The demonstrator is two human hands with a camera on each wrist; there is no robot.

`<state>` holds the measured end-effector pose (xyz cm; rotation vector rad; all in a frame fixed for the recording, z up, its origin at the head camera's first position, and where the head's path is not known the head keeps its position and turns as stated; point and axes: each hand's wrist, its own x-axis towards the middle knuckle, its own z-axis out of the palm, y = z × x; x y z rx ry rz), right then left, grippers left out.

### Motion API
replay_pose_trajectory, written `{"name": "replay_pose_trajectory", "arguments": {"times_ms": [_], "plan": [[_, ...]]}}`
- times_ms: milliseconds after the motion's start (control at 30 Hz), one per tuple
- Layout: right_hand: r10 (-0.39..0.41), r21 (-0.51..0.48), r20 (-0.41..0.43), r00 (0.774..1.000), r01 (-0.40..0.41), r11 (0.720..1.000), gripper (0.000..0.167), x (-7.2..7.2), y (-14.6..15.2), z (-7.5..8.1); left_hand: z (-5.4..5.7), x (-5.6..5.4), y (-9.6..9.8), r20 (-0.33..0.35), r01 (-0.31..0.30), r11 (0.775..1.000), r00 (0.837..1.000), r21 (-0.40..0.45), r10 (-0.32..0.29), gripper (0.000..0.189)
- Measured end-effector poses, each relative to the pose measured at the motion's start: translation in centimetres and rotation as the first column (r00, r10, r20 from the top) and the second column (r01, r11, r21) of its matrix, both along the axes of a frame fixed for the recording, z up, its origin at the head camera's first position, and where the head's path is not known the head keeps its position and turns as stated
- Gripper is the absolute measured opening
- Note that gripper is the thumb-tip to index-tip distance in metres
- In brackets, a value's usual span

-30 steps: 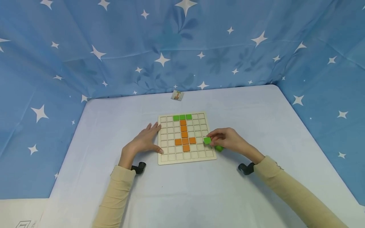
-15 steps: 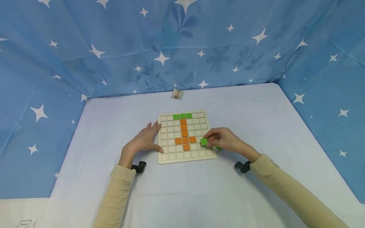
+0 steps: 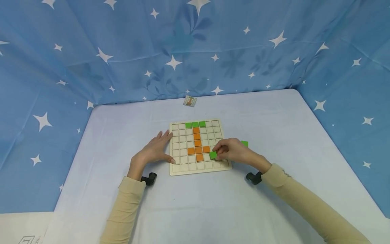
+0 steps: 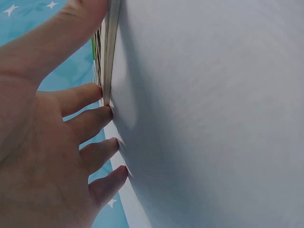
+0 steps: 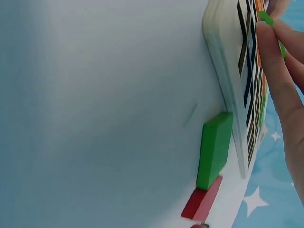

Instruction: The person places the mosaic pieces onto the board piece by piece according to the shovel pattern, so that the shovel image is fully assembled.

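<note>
My left hand (image 3: 156, 148) rests against the left edge of a cream grid board (image 3: 179, 167), its fingers spread and the thumb on the board's rim. Over the lower right cells, my right hand (image 3: 233, 150) pinches a green square tile (image 3: 213, 155) between thumb and fingers. That tile is just right of and below an orange tile (image 3: 206, 149). Orange tiles form an upright line with a short crossbar on the board, and a row of green tiles (image 3: 195, 124) lines the top edge. Whether the pinched tile touches the board cannot be told.
Another green tile (image 3: 244, 143) shows behind my right hand. In the right wrist view, a green tile (image 5: 214, 149) lies by the board's edge, with a red piece (image 5: 202, 198) beside it. A small pattern card (image 3: 190, 101) lies at the table's back edge, before a blue curtain (image 3: 128, 67).
My right hand has moved left and slightly down over the board with the green tile. A green tile behind that hand has come into view. The left hand has stayed in place.
</note>
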<state>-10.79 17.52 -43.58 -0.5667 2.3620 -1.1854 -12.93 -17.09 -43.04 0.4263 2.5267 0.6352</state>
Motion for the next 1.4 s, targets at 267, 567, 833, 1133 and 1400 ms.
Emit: {"name": "replay_pose_trajectory", "arguments": {"times_ms": [267, 567, 833, 1133, 1400], "plan": [[0.038, 0.014, -0.016, 0.999, -0.038, 0.999, 0.023, -0.2, -0.7, -0.2, -0.1, -0.1, 0.1, 0.005, -0.001, 1.000, 1.000, 0.003, 0.001, 0.120], [0.036, 0.022, -0.036, 0.999, -0.035, 0.999, 0.022, -0.3, -1.7, -0.2, -0.1, -0.2, 0.1, 0.013, 0.003, 1.000, 1.000, -0.007, -0.003, 0.121], [0.045, 0.038, -0.078, 0.996, -0.042, 0.998, 0.022, -0.2, -2.2, -0.4, 0.0, 0.0, 0.1, 0.013, -0.008, 1.000, 1.000, -0.007, 0.008, 0.120], [0.097, 0.080, -0.176, 0.980, -0.084, 0.993, 0.021, 0.2, -2.6, -0.4, -0.1, 0.1, 0.1, 0.007, -0.007, 1.000, 1.000, -0.003, 0.007, 0.120], [0.108, 0.086, -0.177, 0.978, -0.094, 0.992, 0.026, 0.2, -2.7, 0.0, 0.3, 0.2, 0.1, 0.005, -0.010, 1.000, 1.000, 0.003, 0.010, 0.120]]}}
